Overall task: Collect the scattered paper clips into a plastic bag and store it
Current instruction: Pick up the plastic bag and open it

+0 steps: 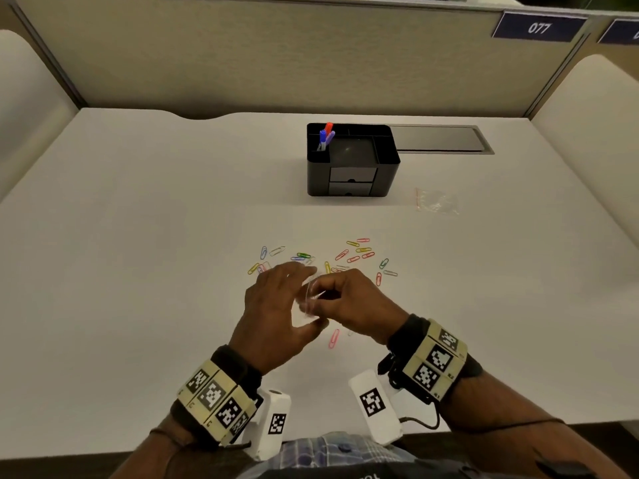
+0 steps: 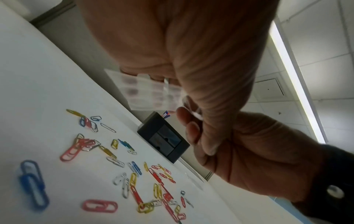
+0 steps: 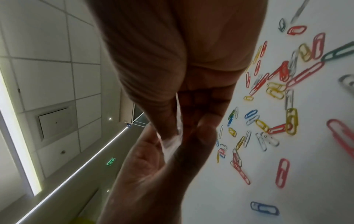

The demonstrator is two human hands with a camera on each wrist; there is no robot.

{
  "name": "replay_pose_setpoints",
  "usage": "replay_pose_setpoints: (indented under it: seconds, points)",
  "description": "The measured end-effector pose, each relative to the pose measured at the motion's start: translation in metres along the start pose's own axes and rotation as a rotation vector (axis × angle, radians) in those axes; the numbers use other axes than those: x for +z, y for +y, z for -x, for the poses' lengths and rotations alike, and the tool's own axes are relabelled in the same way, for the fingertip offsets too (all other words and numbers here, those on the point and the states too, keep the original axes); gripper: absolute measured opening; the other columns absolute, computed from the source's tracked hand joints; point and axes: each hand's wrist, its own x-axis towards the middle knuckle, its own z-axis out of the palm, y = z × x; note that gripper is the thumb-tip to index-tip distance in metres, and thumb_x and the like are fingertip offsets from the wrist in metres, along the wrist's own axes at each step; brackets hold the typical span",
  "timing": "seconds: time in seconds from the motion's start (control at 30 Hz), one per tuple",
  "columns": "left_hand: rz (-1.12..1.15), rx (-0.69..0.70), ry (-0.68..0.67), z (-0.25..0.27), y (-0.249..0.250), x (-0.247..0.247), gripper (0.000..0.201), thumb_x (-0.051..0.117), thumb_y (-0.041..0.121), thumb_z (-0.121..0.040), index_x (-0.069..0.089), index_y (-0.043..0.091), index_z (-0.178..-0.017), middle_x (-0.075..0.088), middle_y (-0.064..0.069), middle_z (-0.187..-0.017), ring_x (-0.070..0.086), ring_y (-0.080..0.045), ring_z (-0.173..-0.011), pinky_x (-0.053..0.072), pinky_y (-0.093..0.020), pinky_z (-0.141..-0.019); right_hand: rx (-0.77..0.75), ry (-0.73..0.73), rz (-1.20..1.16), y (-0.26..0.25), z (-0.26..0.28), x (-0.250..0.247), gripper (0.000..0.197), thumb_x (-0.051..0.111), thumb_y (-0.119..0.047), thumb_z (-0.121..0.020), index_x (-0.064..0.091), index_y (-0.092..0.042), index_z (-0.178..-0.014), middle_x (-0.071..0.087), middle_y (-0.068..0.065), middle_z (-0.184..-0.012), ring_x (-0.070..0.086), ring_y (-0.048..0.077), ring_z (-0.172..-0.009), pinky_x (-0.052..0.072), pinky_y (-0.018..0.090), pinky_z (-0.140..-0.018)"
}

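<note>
Small clear plastic bag (image 1: 310, 299) held up off the bench (image 1: 138, 254) between both hands, toward the near edge at mid-width. Left hand (image 1: 276, 312) curled round the bag's left side, thumb low and fingers above; right hand (image 1: 356, 305) pinching the opposite side with bent fingers (apparently working the mouth apart, though whether it is open cannot be told). Scattered coloured paper clips (image 1: 321, 259) lying flat on the bench just beyond the fingertips, strung in a band running left to right, with one pink clip (image 1: 334, 338) apart on the near side, below the hands. Band spread about evenly before both hands, its right end trailing past the right hand, so probably the right to pick while the left holds the bag. Farther back, a black desk organiser (image 1: 352, 160) with pens, two small drawers facing the person. Second clear bag (image 1: 437, 202) flat to its right.
</note>
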Motion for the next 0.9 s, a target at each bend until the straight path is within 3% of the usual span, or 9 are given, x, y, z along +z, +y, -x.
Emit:
replay_pose_setpoints:
  seconds: [0.1, 0.27, 0.33, 0.47, 0.6, 0.67, 0.73, 0.83, 0.9]
  points:
    - [0.074, 0.001, 0.027, 0.002, -0.004, 0.0, 0.066, 0.059, 0.057, -0.071, 0.041, 0.033, -0.13, 0.051, 0.009, -0.13, 0.042, -0.007, -0.121, 0.035, -0.033, -0.1, 0.008, -0.062, 0.007, 0.004, 0.001, -0.002, 0.018, 0.062, -0.004, -0.086, 0.076, -0.014, -0.09, 0.073, -0.014, -0.092, 0.068, 0.006, -0.092, 0.054, 0.021, -0.084]
    - [0.097, 0.051, -0.023, 0.003, -0.01, -0.003, 0.065, 0.063, 0.061, -0.068, 0.046, 0.035, -0.125, 0.055, 0.013, -0.122, 0.047, -0.003, -0.112, 0.035, -0.03, -0.097, 0.025, -0.085, 0.04, 0.007, 0.003, -0.002, 0.043, 0.056, 0.004, -0.086, 0.075, -0.033, -0.076, 0.074, 0.003, -0.098, 0.065, 0.027, -0.096, 0.055, 0.04, -0.083]
    - [0.099, 0.067, -0.053, 0.002, -0.012, -0.002, 0.065, 0.064, 0.062, -0.067, 0.046, 0.036, -0.124, 0.054, 0.014, -0.121, 0.047, -0.004, -0.113, 0.037, -0.032, -0.099, 0.028, -0.097, 0.052, 0.007, 0.001, -0.002, 0.048, 0.054, 0.008, -0.084, 0.075, -0.033, -0.071, 0.074, 0.003, -0.094, 0.064, 0.027, -0.097, 0.055, 0.039, -0.082]
    - [0.13, 0.071, -0.099, 0.002, -0.016, 0.001, 0.066, 0.067, 0.061, -0.067, 0.045, 0.036, -0.124, 0.052, 0.015, -0.122, 0.046, -0.002, -0.114, 0.04, -0.03, -0.099, 0.037, -0.141, 0.052, 0.005, 0.001, -0.001, 0.055, 0.051, 0.01, -0.083, 0.069, -0.035, -0.058, 0.069, -0.012, -0.081, 0.062, 0.02, -0.092, 0.052, 0.028, -0.077]
    - [0.214, 0.036, -0.109, 0.003, -0.015, 0.001, 0.058, 0.07, 0.055, -0.067, 0.05, 0.034, -0.117, 0.056, 0.018, -0.111, 0.052, 0.0, -0.103, 0.044, -0.017, -0.089, 0.018, -0.159, 0.03, 0.006, 0.003, 0.002, 0.045, 0.049, 0.005, -0.087, 0.067, -0.03, -0.064, 0.068, -0.012, -0.084, 0.063, 0.017, -0.094, 0.053, 0.031, -0.078]
    - [0.294, -0.018, -0.107, 0.005, -0.016, 0.001, 0.054, 0.071, 0.056, -0.064, 0.051, 0.04, -0.111, 0.057, 0.021, -0.107, 0.055, -0.001, -0.1, 0.046, -0.015, -0.083, 0.022, -0.158, 0.014, 0.008, 0.004, 0.005, 0.038, 0.049, 0.001, -0.088, 0.067, -0.027, -0.069, 0.069, -0.006, -0.089, 0.063, 0.02, -0.1, 0.054, 0.036, -0.082]
    - [0.365, -0.079, -0.106, 0.006, -0.019, 0.0, 0.052, 0.071, 0.059, -0.06, 0.049, 0.046, -0.106, 0.059, 0.022, -0.106, 0.055, -0.002, -0.099, 0.048, -0.014, -0.079, 0.04, -0.151, -0.013, 0.009, 0.004, 0.006, 0.035, 0.049, -0.001, -0.089, 0.066, -0.026, -0.071, 0.069, 0.0, -0.092, 0.062, 0.021, -0.096, 0.053, 0.035, -0.078]
    - [0.414, -0.118, -0.134, 0.008, -0.022, 0.001, 0.055, 0.07, 0.062, -0.059, 0.047, 0.052, -0.107, 0.057, 0.021, -0.111, 0.054, -0.002, -0.102, 0.05, -0.017, -0.079, 0.045, -0.15, -0.034, 0.01, 0.005, 0.006, 0.035, 0.048, -0.001, -0.09, 0.065, -0.026, -0.073, 0.068, -0.003, -0.089, 0.061, 0.017, -0.085, 0.051, 0.033, -0.073]
    - [0.421, -0.113, -0.155, 0.009, -0.023, 0.002, 0.057, 0.069, 0.064, -0.059, 0.046, 0.051, -0.11, 0.054, 0.024, -0.113, 0.052, 0.0, -0.104, 0.048, -0.017, -0.081, 0.043, -0.158, -0.026, 0.011, 0.005, 0.006, 0.035, 0.048, 0.0, -0.088, 0.069, -0.026, -0.076, 0.07, -0.003, -0.091, 0.063, 0.024, -0.089, 0.054, 0.04, -0.076]
